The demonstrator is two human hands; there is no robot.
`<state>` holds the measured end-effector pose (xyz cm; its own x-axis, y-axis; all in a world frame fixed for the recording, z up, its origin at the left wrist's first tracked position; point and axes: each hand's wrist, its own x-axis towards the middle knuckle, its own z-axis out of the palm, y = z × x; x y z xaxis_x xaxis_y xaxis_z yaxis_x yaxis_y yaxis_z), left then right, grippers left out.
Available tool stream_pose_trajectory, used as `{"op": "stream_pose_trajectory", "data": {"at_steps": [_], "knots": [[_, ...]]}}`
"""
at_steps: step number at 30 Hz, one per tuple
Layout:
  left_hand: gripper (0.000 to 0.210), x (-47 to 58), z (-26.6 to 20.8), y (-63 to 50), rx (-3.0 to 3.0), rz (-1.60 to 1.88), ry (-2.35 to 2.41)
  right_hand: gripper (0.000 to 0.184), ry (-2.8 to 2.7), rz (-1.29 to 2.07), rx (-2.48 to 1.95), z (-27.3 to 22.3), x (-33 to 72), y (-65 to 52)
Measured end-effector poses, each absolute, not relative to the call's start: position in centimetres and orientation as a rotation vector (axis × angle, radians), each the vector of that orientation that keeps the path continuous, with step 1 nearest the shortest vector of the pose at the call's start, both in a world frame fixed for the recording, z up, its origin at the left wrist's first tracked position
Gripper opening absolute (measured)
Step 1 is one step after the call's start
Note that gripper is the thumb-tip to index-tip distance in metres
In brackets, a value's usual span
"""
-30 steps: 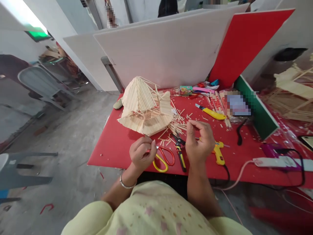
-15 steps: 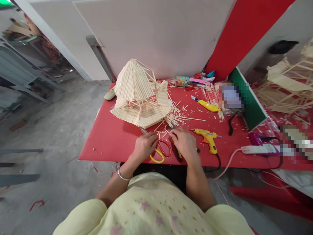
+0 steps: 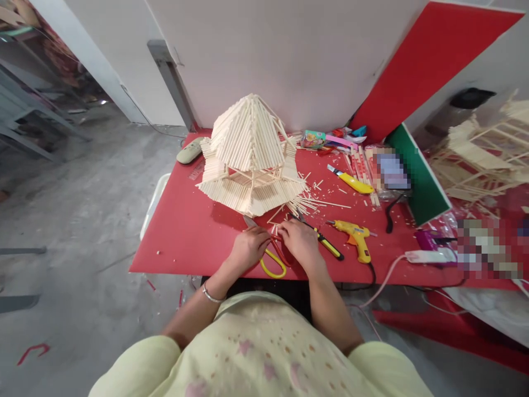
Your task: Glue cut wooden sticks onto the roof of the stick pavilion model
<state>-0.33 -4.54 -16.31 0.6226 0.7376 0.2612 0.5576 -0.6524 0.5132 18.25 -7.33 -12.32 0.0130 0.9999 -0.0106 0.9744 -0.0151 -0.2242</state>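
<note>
My left hand (image 3: 249,247) is closed around the middle of a pair of scissors, its blade tip pointing out past my knuckles. The scissors' yellow handle loop (image 3: 273,266) and red loop stick out toward my right hand. My right hand (image 3: 301,241) has curled fingers at the red loop and seems to grip it; the fingertips are partly hidden. Just beyond both hands stands a small pavilion model (image 3: 252,160) made of thin wooden sticks. Loose sticks (image 3: 303,204) lie by its right side. Beside my right hand is a black-and-yellow tool (image 3: 330,246).
On the red table (image 3: 177,231) lie a yellow glue gun (image 3: 354,237), a yellow utility knife (image 3: 351,181) and a grey-green computer mouse (image 3: 189,151). A green board (image 3: 425,176) stands at the right. Beyond it is another stick model (image 3: 475,149). A white power strip (image 3: 430,255) trails cables.
My right hand has moved left, off the black-and-yellow tool and onto the scissors' red loop. The scissors have turned slightly in my left hand. The view has shifted, so the model appears farther right.
</note>
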Motion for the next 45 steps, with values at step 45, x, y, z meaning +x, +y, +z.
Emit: {"op": "stream_pose_trajectory", "data": {"at_steps": [45], "knots": [[0.021, -0.2, -16.9, -4.5, 2.329, 0.870, 1.206, 0.026, -2.114, 0.355, -2.102, -13.1, 14.5, -5.0]]}}
